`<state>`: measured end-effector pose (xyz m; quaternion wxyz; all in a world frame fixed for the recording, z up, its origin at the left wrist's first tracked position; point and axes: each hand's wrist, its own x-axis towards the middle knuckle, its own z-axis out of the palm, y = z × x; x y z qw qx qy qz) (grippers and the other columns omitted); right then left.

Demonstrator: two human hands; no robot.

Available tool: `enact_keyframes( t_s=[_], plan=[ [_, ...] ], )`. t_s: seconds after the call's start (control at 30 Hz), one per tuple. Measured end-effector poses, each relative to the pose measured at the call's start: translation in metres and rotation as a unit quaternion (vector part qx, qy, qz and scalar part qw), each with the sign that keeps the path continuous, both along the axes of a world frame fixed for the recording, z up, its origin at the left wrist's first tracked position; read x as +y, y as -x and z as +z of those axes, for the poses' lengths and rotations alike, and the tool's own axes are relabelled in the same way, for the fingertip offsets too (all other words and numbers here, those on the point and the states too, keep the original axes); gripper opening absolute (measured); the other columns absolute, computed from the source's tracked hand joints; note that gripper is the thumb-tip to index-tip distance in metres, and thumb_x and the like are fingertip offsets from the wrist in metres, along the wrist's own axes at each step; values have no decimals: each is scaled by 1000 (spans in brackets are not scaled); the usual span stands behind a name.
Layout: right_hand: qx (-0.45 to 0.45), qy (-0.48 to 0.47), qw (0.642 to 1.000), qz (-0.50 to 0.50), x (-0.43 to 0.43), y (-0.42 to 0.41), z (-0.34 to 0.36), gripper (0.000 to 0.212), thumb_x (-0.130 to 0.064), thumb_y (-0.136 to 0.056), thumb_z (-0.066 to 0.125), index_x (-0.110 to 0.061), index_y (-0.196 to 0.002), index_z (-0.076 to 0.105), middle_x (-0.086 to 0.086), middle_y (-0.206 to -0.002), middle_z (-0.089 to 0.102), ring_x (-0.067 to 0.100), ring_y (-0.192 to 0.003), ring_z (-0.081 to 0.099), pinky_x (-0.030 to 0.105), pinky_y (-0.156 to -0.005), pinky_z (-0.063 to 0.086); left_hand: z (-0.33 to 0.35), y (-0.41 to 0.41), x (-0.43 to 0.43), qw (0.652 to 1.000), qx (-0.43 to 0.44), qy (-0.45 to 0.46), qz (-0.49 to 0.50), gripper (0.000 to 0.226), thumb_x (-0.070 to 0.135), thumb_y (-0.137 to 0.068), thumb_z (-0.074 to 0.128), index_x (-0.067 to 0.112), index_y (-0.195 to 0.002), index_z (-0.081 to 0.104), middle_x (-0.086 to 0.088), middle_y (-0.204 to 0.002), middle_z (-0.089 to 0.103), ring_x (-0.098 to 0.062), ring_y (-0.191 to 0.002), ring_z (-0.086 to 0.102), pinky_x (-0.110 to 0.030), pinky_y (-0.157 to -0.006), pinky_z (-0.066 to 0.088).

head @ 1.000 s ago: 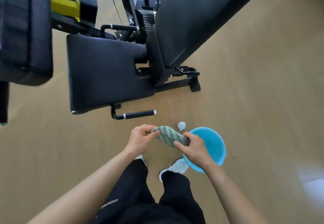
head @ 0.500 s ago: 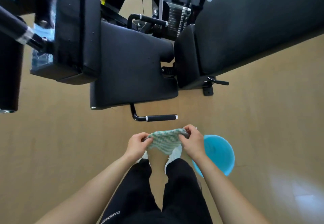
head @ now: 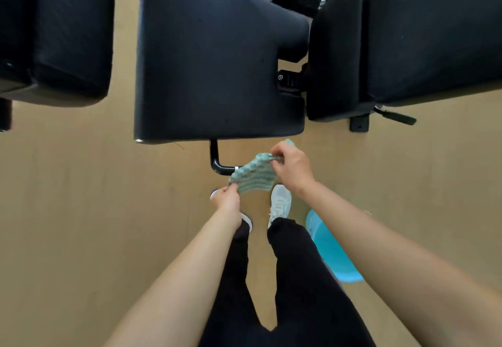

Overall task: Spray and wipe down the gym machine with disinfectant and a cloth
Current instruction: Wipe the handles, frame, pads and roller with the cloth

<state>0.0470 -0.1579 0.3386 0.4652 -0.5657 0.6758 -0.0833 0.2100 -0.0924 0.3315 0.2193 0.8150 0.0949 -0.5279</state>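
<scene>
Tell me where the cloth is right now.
Head view, near centre: the green-and-white cloth is held between the left hand and the right hand, just below the near edge of the black seat pad, overlapping the black handle, above the white shoes.

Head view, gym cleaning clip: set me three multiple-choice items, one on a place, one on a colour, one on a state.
1. Where is the blue basin?
A. on a shelf
B. on the floor by the person's right leg
C. on a table

2. What colour is the cloth?
A. red
B. green and white
C. black

3. How is the cloth held?
A. folded in the basin
B. lying flat on the floor
C. pinched between the left hand and the right hand

Answers:
1 B: it sits on the floor, partly hidden behind the right arm and leg.
2 B: its weave shows green and white stripes.
3 C: each hand pinches one edge, with the cloth in the air between them.
</scene>
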Motion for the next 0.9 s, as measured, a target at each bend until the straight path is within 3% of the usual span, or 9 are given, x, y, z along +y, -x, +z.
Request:
enact_keyframes(
  t_s=[0.07, 0.17, 0.27, 0.33, 0.4, 0.57, 0.77, 0.9],
  plan=[
    [-39, -8, 999, 15, -9, -11, -16, 20, -11, -93, 69, -19, -108, 59, -2, -107, 65, 21, -102, 64, 40, -92, 53, -10, 2, -4, 995, 43, 1, 94, 20, 26, -100, 68, 11, -89, 60, -8, -96, 69, -23, -82, 64, -36, -90, 57],
    [-92, -48, 993, 58, -7, -32, -38, 33, -14, -93, 71, -26, -112, 46, -3, -121, 59, 19, -109, 64, 44, -93, 55, -21, 4, -6, 975, 109, 22, 193, 26, 30, -101, 68, 8, -112, 61, -8, -112, 72, -24, -99, 70, -32, -87, 58],
    [-68, -61, 978, 186, 5, -48, -61, 33, -24, -98, 66, -19, -126, 51, 6, -124, 66, 30, -108, 64, 45, -94, 52, -29, 3, -2, 955, 171, 91, 224, 26, 26, -107, 56, 7, -124, 63, -11, -123, 69, -21, -102, 67, -34, -98, 53],
    [-41, -25, 965, 257, 10, -54, -72, 36, -27, -102, 59, -18, -136, 53, 7, -122, 66, 33, -108, 63, 46, -94, 50, -34, 2, 2, 941, 197, 142, 234, 32, 24, -110, 50, 7, -135, 60, -12, -128, 67, -21, -111, 65, -37, -109, 48],
    [-17, 24, 955, 297, 13, -54, -79, 41, -30, -104, 53, -18, -143, 51, 9, -119, 63, 35, -103, 62, 47, -89, 49, -37, 3, 2, 939, 196, 170, 226, 35, 24, -110, 48, 8, -140, 58, -13, -135, 65, -23, -122, 64, -37, -110, 48],
    [-2, 96, 943, 317, 21, -38, -87, 42, -32, -108, 48, -11, -145, 49, 11, -115, 62, 35, -97, 61, 40, -76, 41, -42, 20, 2, 957, 132, 192, 173, 30, 22, -109, 51, 12, -135, 62, -13, -137, 66, -26, -127, 64, -39, -107, 53],
    [28, 70, 959, 275, 33, 19, -105, 41, -26, -104, 55, -8, -141, 53, 13, -120, 63, 35, -104, 60, 46, -87, 47, -51, 68, 0, 967, 158, 155, 129, 19, 14, -107, 53, 7, -120, 65, -14, -122, 71, -27, -118, 68, -42, -111, 50],
    [52, 19, 971, 231, 38, 64, -111, 44, -19, -103, 57, -11, -146, 51, 10, -136, 60, 34, -122, 55, 49, -100, 46, -55, 95, 0, 967, 203, 121, 97, 18, 18, -107, 56, 11, -120, 66, -15, -133, 67, -19, -103, 71, -37, -110, 51]
  ],
)
